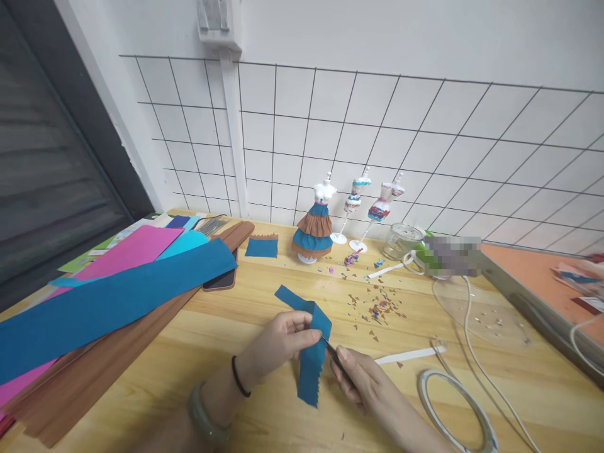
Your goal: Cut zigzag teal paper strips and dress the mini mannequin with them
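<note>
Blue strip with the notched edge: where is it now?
Head view, just below centre: the blue strip is pinched in the left hand over the wooden table, with the dark tool in the right hand at its right side.

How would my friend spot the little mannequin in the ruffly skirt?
On the wooden table, near the white wall, stand three mannequins. Yours is the leftmost mannequin; unlike its two neighbours, it wears a wide, tiered blue-and-brown skirt.
</note>
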Tool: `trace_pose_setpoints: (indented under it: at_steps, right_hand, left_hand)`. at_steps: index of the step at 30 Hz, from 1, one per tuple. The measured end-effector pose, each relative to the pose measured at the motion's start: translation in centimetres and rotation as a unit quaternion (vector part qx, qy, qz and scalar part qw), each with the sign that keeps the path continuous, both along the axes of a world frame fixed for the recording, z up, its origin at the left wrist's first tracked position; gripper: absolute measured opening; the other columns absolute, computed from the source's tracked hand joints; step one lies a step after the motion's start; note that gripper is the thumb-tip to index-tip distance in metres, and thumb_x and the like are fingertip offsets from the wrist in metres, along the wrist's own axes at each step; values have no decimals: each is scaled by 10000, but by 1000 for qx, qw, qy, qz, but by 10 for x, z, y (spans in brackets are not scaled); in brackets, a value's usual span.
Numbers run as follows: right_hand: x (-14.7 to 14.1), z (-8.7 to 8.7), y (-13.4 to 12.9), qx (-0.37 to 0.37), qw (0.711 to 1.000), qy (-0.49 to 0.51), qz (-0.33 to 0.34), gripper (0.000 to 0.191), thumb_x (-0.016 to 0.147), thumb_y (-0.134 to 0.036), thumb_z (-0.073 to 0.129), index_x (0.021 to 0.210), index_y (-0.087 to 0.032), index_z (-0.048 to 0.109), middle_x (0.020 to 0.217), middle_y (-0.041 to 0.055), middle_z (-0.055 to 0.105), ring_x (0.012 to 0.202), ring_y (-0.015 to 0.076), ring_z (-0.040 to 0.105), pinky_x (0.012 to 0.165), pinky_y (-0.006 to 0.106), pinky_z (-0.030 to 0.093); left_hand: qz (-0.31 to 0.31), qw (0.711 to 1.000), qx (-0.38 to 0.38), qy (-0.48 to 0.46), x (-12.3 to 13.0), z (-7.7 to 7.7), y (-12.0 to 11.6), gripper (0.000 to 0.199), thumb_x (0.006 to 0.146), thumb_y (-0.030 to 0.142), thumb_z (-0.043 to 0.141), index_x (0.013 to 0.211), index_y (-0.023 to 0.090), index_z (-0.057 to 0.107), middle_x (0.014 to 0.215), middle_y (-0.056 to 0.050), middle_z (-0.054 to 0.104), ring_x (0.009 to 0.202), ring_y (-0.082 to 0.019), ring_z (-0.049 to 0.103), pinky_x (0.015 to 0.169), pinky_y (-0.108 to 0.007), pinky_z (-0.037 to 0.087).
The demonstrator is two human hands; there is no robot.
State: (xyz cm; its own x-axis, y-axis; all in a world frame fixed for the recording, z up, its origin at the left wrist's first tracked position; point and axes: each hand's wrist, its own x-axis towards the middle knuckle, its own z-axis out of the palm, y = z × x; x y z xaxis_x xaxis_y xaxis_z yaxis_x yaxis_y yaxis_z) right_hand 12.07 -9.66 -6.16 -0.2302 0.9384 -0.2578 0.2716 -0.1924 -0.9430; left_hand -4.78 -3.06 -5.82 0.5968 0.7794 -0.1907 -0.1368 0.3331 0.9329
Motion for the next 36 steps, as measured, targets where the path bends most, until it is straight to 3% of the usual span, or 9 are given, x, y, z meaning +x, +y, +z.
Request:
trace_pose_setpoints:
  at_steps: [6, 16, 25, 36]
  right_hand:
    - [-1, 7, 1, -2, 1000, -15, 11, 469, 871, -565, 284, 610, -195, 406, 509, -65, 317, 485, 105, 302, 484, 235, 249]
    - [-1, 2, 1, -7, 1000, -18, 7, 471, 866, -577, 277, 630, -194, 420, 504, -66, 323, 469, 101, 292, 461, 230, 232]
    - [0, 2, 2, -17, 1000, -18, -1, 458, 874, -563, 275, 645, -192, 415, 508, -71, 312, 471, 98, 272, 458, 228, 214]
    - [0, 2, 3, 3, 1000, -22, -8, 453, 881, -549, 272, 628, -197, 404, 513, -68, 320, 478, 103, 282, 477, 228, 240]
  left_hand:
    - [29, 999, 38, 26, 2, 0, 1, 273, 622, 359, 693, 739, 124, 618, 636, -4, 573, 575, -102, 498, 530, -211, 361]
    - [40, 993, 95, 52, 2, 0, 2, 157, 639, 227, 647, 754, 125, 613, 595, 34, 482, 544, -74, 378, 514, -204, 299]
    - [46, 991, 111, 55, 2, -6, 3, 153, 635, 223, 637, 731, 145, 547, 555, 69, 375, 516, -68, 322, 501, -215, 262]
    - [49, 991, 104, 61, 3, -1, 2, 181, 629, 225, 657, 718, 144, 522, 544, 74, 403, 512, -61, 346, 504, -202, 291]
